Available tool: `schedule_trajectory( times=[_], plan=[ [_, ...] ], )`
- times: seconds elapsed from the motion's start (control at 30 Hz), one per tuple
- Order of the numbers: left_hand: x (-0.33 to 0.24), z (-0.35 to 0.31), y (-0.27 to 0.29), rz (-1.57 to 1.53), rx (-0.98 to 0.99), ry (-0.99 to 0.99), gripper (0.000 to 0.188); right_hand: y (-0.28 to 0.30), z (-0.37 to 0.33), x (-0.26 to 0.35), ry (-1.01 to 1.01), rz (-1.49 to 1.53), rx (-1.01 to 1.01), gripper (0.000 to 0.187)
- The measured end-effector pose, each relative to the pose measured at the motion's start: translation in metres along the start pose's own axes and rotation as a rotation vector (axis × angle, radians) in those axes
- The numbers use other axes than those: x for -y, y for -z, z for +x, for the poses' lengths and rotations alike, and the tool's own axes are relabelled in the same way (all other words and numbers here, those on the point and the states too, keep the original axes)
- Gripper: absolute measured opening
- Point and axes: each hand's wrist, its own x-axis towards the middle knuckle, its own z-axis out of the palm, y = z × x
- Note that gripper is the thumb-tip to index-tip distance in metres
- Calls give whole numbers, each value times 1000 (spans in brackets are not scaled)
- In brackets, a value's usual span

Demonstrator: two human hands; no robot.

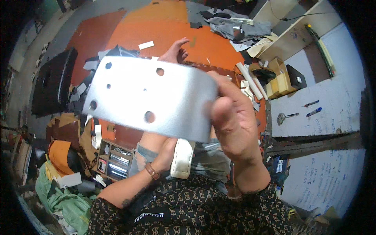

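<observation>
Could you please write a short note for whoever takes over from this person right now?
Right hand: grips the right end of the silver sheet, held up flat before the camera.
Left hand: below the sheet, touching a cream padded strap over the lap.
Done: sheet already has several punched holes.
Left: sheet and strap not yet joined.
Orange floor mat lies beyond with fabric scraps.

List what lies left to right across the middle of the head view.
Black case → silver sheet with holes → right hand → yellow boxes → blue pens on the white surface.
</observation>
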Motion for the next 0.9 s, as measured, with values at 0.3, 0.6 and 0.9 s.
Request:
schedule_trajectory(
  times=[0.3,0.6,0.9],
  plan=[
    [-11,-19,16,145,221,-207,45,-23,9,30,-108,154,230,31],
    [0,-18,31,40,214,-79,70,-13,11,4,6,121,166,40],
    [-12,-11,-1,143,-68,17,97,10,31,-56,-69,518,252,51]
  ],
)
